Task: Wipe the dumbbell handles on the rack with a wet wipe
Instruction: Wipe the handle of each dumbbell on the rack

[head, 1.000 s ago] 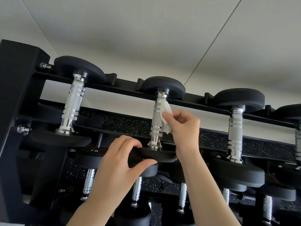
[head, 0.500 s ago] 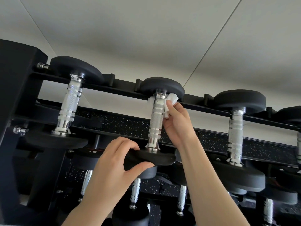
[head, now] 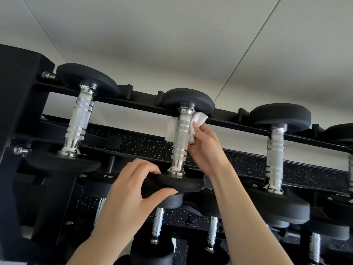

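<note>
On the top tier of the black rack [head: 225, 122] the middle dumbbell has a knurled chrome handle [head: 180, 142] between black heads. A white wet wipe [head: 198, 120] is wrapped behind the upper part of that handle, showing on both sides of it. My right hand [head: 206, 148] holds the wipe against the handle from the right. My left hand [head: 133, 188] grips the rim of the near black head [head: 183, 183] between thumb and fingers.
A dumbbell [head: 79, 123] to the left and another dumbbell [head: 275, 155] to the right rest on the same tier. Lower tiers hold several more dumbbells, one marked 15. The rack's black side post [head: 17, 115] stands at the left. White wall panels lie behind.
My right hand has carried the wipe up the handle and around its back, so the wipe now shows on the handle's left side. My left hand stays on the near head.
</note>
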`<state>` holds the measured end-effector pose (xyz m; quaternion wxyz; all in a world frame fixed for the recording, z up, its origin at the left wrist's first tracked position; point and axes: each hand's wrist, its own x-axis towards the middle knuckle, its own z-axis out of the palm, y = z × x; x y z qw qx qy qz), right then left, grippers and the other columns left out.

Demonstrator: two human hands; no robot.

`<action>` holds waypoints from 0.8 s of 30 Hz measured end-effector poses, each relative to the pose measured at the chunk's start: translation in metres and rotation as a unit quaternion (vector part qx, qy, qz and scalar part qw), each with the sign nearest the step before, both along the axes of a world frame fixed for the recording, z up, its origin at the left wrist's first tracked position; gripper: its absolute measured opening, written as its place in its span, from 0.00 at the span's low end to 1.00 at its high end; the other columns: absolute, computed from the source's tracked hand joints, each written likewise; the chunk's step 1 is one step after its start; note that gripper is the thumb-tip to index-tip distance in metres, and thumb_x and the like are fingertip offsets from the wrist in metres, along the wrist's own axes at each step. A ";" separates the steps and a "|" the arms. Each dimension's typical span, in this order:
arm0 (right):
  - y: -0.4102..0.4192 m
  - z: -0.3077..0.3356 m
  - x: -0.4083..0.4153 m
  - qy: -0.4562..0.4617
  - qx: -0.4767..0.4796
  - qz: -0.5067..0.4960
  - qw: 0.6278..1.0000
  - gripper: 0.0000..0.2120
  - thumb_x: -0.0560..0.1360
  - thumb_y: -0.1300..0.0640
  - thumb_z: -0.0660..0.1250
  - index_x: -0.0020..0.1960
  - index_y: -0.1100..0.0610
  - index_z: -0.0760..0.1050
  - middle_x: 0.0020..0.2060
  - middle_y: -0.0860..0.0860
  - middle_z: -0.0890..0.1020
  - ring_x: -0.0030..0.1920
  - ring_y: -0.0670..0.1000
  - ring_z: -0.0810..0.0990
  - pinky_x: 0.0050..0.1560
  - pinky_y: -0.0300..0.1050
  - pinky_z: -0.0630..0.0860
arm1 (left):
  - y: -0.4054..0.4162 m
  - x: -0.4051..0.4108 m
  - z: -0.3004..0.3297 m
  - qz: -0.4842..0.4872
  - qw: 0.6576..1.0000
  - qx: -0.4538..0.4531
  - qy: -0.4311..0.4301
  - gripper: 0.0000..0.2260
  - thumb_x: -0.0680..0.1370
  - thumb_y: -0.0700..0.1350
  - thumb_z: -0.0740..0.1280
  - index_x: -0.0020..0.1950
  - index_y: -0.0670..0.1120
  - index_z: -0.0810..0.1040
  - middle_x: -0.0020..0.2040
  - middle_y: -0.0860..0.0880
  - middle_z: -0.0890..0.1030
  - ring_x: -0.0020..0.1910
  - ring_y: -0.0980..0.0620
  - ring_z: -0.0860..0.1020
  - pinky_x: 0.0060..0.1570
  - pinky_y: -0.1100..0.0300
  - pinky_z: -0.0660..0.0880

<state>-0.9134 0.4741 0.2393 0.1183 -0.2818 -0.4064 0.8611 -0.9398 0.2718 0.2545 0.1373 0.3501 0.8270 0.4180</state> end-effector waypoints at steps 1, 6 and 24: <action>-0.002 0.001 0.002 -0.001 0.003 0.007 1.000 0.08 0.81 0.61 0.54 0.51 0.61 0.72 0.28 0.47 0.78 0.31 0.46 0.77 0.39 0.42 0.77 | 0.000 0.000 0.000 -0.001 1.000 0.000 0.000 0.17 0.68 0.62 0.67 0.47 0.52 0.76 0.47 0.60 0.75 0.49 0.57 0.75 0.50 0.63 0.71; -0.007 -0.001 0.016 -0.004 0.013 0.042 0.999 0.08 0.80 0.62 0.56 0.55 0.64 0.71 0.35 0.50 0.82 0.36 0.48 0.81 0.39 0.45 0.79 | -0.001 -0.001 0.000 -0.007 1.000 -0.002 0.003 0.17 0.68 0.63 0.67 0.47 0.52 0.76 0.47 0.59 0.75 0.50 0.57 0.75 0.50 0.64 0.71; -0.020 0.012 0.055 -0.215 0.387 0.187 0.877 0.06 0.77 0.56 0.65 0.53 0.56 0.72 0.42 0.53 0.84 0.44 0.53 0.83 0.48 0.56 0.79 | 0.001 -0.002 0.000 -0.005 1.000 0.018 -0.008 0.17 0.68 0.62 0.68 0.47 0.52 0.76 0.47 0.59 0.75 0.49 0.55 0.76 0.47 0.57 0.74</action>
